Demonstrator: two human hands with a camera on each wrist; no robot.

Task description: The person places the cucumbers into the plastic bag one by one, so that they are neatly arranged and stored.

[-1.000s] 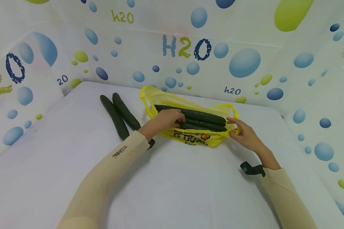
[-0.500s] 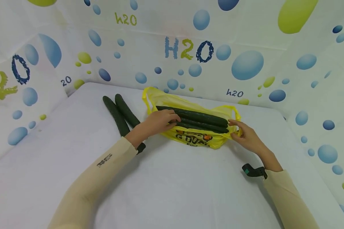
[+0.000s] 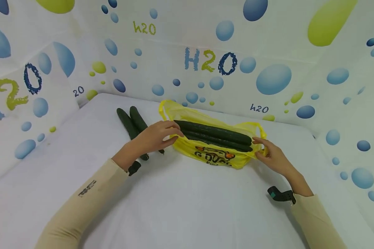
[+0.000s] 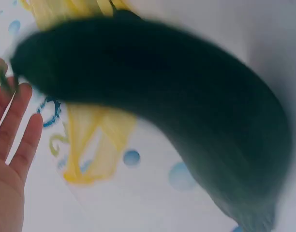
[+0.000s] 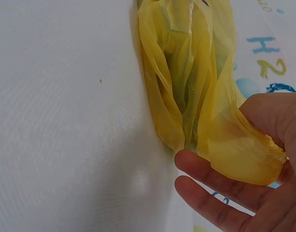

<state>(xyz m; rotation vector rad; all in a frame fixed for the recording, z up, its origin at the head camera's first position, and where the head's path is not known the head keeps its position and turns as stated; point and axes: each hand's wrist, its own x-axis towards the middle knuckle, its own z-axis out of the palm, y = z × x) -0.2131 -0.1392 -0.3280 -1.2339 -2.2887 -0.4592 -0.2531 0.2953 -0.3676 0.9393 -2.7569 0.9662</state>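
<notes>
A yellow plastic bag (image 3: 187,149) with a printed front lies on its base, its mouth open toward me. Several dark green cucumbers (image 3: 216,132) lie lengthwise inside it. My right hand (image 3: 272,157) holds the bag's right end, the yellow plastic (image 5: 244,154) caught between thumb and fingers. At the bag's left end, my left hand (image 3: 156,137) hovers with relaxed fingers, its fingertips overlapping the rim. Two more cucumbers (image 3: 126,121) lie left of the bag, partly hidden by the left hand. In the left wrist view a blurred cucumber (image 4: 153,72) looms close, beyond it the left fingers (image 4: 23,140).
A white cloth (image 3: 187,207) covers the table. Behind it hangs a backdrop (image 3: 162,62) printed with blue and green drops and H2O lettering. A black wrist device (image 3: 280,194) sits on the right wrist, another dark one (image 3: 134,168) under the left.
My left hand has drawn back leftward from the cucumbers in the bag to its left end. The right hand keeps its hold on the bag. The head view has tilted slightly up.
</notes>
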